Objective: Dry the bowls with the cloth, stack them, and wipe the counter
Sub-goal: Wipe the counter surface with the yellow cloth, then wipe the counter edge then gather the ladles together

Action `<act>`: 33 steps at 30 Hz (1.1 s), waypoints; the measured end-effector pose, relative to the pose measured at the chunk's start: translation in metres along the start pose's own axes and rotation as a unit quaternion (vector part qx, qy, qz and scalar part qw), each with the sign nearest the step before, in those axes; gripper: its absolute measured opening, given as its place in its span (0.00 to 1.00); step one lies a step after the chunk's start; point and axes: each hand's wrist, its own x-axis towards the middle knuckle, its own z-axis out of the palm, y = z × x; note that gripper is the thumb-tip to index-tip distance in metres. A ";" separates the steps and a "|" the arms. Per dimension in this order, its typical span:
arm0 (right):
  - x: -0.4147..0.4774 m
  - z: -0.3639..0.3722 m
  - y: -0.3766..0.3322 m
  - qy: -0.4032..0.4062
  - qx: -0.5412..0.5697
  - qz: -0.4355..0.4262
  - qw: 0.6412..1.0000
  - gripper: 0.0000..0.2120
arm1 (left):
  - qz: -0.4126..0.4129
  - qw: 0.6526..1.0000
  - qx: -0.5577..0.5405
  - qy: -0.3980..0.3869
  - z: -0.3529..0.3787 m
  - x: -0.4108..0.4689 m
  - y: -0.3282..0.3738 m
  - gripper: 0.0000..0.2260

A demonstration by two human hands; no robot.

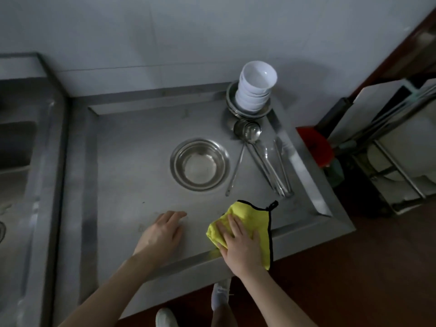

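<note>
Yellow cloth [253, 218] lies under the flat right hand [238, 244] on the counter [132, 175].

The picture is dim and a little soft, with grey tones everywhere. Weak glare lies on the steel bowl [199, 164] and ladles [250, 135]. The wide lens bends the edges, and the left side is blurred.

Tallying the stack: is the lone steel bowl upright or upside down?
Upright: the steel bowl rests on the counter, hollow inside facing up.
</note>
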 end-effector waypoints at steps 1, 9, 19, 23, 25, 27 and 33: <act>0.001 -0.001 0.012 -0.004 0.000 0.012 1.000 0.26 | 0.004 1.000 -0.003 -0.003 0.004 0.010 0.009 0.15; 0.015 -0.013 0.087 -0.001 0.027 0.032 0.999 0.28 | 0.013 0.999 -0.031 -0.026 0.031 0.089 0.078 0.17; 0.123 -0.086 0.171 0.103 0.118 0.109 0.982 0.30 | -0.069 0.993 -0.092 -0.023 0.052 0.191 0.131 0.17; 0.160 -0.081 0.193 0.034 0.043 0.105 0.993 0.37 | -0.070 0.994 -0.045 -0.068 0.070 0.225 0.144 0.24; 0.168 -0.076 0.194 0.046 0.052 0.112 0.991 0.37 | -0.084 0.993 -0.034 -0.075 0.078 0.237 0.147 0.25; 0.172 -0.073 0.190 0.060 0.069 0.113 0.989 0.36 | -0.102 0.991 -0.038 -0.080 0.087 0.246 0.149 0.26; 0.190 -0.068 0.175 0.073 0.147 0.128 0.978 0.34 | -0.092 0.993 -0.045 -0.062 0.104 0.260 0.153 0.23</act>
